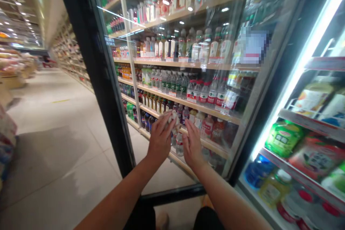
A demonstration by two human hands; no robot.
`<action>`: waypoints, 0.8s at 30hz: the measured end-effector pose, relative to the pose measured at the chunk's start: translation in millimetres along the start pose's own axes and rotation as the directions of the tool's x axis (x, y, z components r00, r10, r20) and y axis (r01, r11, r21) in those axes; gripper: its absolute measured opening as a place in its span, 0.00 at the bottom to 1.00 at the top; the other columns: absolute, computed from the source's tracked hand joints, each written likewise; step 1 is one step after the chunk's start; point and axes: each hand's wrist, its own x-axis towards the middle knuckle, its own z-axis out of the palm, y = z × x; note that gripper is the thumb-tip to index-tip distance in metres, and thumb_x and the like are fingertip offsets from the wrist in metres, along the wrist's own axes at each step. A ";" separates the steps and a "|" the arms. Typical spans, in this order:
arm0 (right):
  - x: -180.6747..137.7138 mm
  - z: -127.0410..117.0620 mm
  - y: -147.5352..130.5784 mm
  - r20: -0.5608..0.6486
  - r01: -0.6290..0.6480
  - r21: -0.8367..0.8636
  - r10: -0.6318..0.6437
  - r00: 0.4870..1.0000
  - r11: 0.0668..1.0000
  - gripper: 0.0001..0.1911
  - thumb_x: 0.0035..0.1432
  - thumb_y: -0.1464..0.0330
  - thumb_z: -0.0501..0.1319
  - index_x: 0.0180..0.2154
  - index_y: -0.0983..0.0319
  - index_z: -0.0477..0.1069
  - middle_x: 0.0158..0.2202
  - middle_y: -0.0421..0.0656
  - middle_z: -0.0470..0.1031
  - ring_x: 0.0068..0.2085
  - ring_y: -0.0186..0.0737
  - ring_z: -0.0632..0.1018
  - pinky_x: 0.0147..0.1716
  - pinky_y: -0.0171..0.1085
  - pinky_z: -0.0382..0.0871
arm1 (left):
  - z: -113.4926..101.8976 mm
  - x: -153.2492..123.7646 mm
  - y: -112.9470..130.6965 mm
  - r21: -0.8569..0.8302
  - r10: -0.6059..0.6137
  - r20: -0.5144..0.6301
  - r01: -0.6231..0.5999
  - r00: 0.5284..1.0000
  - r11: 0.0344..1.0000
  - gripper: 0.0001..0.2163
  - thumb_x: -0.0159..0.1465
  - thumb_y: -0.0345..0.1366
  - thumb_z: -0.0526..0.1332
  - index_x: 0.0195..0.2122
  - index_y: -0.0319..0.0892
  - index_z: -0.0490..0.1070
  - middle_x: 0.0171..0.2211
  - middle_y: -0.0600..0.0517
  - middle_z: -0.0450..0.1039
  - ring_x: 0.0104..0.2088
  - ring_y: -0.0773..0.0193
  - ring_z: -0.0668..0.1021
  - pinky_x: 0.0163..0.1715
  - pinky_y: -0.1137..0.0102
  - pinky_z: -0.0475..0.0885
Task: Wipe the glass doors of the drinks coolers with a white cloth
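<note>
Both hands up against the open glass door of the drinks cooler; left hand has its fingers curled round a crumpled whitish cloth, pressed to the pane at about 12 o'clock from the wrist; cloth sits low on the door, near its bottom third; right hand just beside it at 3 o'clock, fingers spread flat and holding nothing, palm on or very near the glass, I cannot tell which; bottles on the shelves show through behind the pane. My read: wiping is mid-way at best; hands are working the lower middle patch; upper pane at 12 o'clock carries glare and streak-like reflections, I cannot tell dirt from lights; lit cooler interior at 3 o'clock untouched by either hand; black door frame at 10 o'clock likewise.
</note>
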 end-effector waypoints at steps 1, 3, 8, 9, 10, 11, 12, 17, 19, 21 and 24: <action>6.9 -0.7 -7.3 0.006 -0.041 0.060 0.041 0.999 0.997 0.28 0.71 0.66 0.48 0.69 0.60 0.51 0.64 0.52 0.67 0.64 0.44 0.69 0.60 0.46 0.68 | 3.4 11.9 5.1 -0.049 -0.025 -0.012 0.024 1.000 0.999 0.25 0.70 0.28 0.52 0.68 0.48 0.56 0.64 0.43 0.63 0.64 0.55 0.67 0.60 0.56 0.68; 26.4 -3.4 -17.0 -0.004 -0.095 0.135 0.097 0.995 0.986 0.29 0.71 0.64 0.49 0.70 0.60 0.50 0.63 0.52 0.68 0.62 0.44 0.72 0.57 0.43 0.71 | 8.9 27.0 16.1 -0.137 -0.048 0.003 0.047 0.999 0.989 0.28 0.72 0.30 0.50 0.71 0.48 0.45 0.66 0.42 0.60 0.64 0.57 0.67 0.60 0.59 0.69; 70.7 -20.5 -8.4 -0.159 0.100 0.034 -0.093 0.983 0.994 0.28 0.69 0.70 0.53 0.68 0.54 0.55 0.64 0.46 0.68 0.63 0.43 0.70 0.62 0.45 0.67 | -1.1 27.2 14.8 -0.004 0.004 -0.004 -0.004 1.000 1.000 0.35 0.71 0.35 0.53 0.73 0.41 0.34 0.69 0.38 0.52 0.69 0.53 0.59 0.64 0.56 0.64; 71.5 -22.2 -2.9 -0.180 0.158 -0.043 -0.163 0.970 0.987 0.30 0.68 0.72 0.52 0.68 0.52 0.55 0.66 0.46 0.65 0.66 0.44 0.67 0.64 0.48 0.63 | -6.6 25.2 6.8 0.091 0.035 -0.026 -0.032 0.999 0.995 0.35 0.70 0.36 0.56 0.73 0.41 0.36 0.69 0.39 0.53 0.70 0.51 0.57 0.66 0.54 0.60; 68.5 -22.0 2.7 -0.180 0.202 -0.133 -0.224 0.958 0.970 0.31 0.67 0.74 0.52 0.69 0.51 0.53 0.67 0.45 0.63 0.68 0.45 0.64 0.66 0.51 0.60 | -11.9 23.3 -2.9 0.193 0.056 -0.045 -0.046 0.997 0.980 0.35 0.69 0.36 0.57 0.72 0.41 0.39 0.69 0.40 0.54 0.70 0.51 0.55 0.67 0.53 0.55; 62.1 -19.7 7.7 -0.152 0.232 -0.225 -0.269 0.951 0.946 0.32 0.67 0.75 0.51 0.69 0.52 0.51 0.68 0.46 0.61 0.69 0.47 0.60 0.67 0.53 0.57 | -16.4 21.6 -13.6 0.289 0.062 -0.057 -0.043 0.996 0.956 0.35 0.68 0.36 0.58 0.72 0.40 0.42 0.68 0.40 0.56 0.71 0.50 0.53 0.69 0.52 0.51; 53.4 -15.7 11.8 -0.101 0.255 -0.307 -0.298 0.949 0.917 0.33 0.67 0.74 0.51 0.70 0.54 0.48 0.68 0.47 0.61 0.71 0.48 0.57 0.68 0.54 0.54 | -19.7 20.0 -24.3 0.367 0.060 -0.062 -0.033 0.996 0.930 0.34 0.68 0.36 0.59 0.72 0.40 0.43 0.68 0.40 0.57 0.71 0.51 0.51 0.70 0.52 0.48; 34.6 4.8 14.4 0.119 0.311 -0.448 -0.290 0.950 0.838 0.37 0.68 0.64 0.54 0.72 0.65 0.41 0.68 0.53 0.60 0.73 0.48 0.49 0.70 0.53 0.46 | -18.1 12.7 -56.8 0.487 0.053 -0.005 -0.044 0.999 0.872 0.34 0.70 0.39 0.57 0.72 0.38 0.43 0.68 0.41 0.56 0.72 0.51 0.45 0.70 0.51 0.39; 54.4 4.9 12.4 0.106 0.313 -0.441 -0.298 0.949 0.841 0.34 0.69 0.66 0.52 0.71 0.62 0.43 0.69 0.51 0.60 0.73 0.46 0.50 0.71 0.52 0.46 | -14.5 10.4 -58.3 0.488 0.044 -0.012 -0.032 0.999 0.872 0.34 0.70 0.39 0.57 0.72 0.38 0.41 0.68 0.42 0.56 0.72 0.52 0.45 0.70 0.51 0.39; 76.9 4.1 12.1 0.056 0.336 -0.415 -0.345 0.937 0.845 0.31 0.69 0.71 0.50 0.71 0.59 0.46 0.70 0.48 0.58 0.73 0.45 0.49 0.70 0.51 0.50 | -12.6 8.7 -57.2 0.481 0.033 -0.018 -0.020 0.999 0.877 0.35 0.70 0.39 0.57 0.72 0.39 0.40 0.68 0.42 0.55 0.72 0.52 0.45 0.70 0.51 0.39; 83.1 10.1 13.4 -0.026 0.378 -0.384 -0.420 0.907 0.842 0.31 0.68 0.75 0.50 0.69 0.54 0.51 0.70 0.44 0.57 0.73 0.45 0.48 0.69 0.52 0.53 | -12.3 7.0 -55.5 0.455 0.003 -0.013 0.003 1.000 0.891 0.35 0.69 0.39 0.57 0.73 0.41 0.39 0.68 0.42 0.55 0.72 0.51 0.46 0.70 0.50 0.39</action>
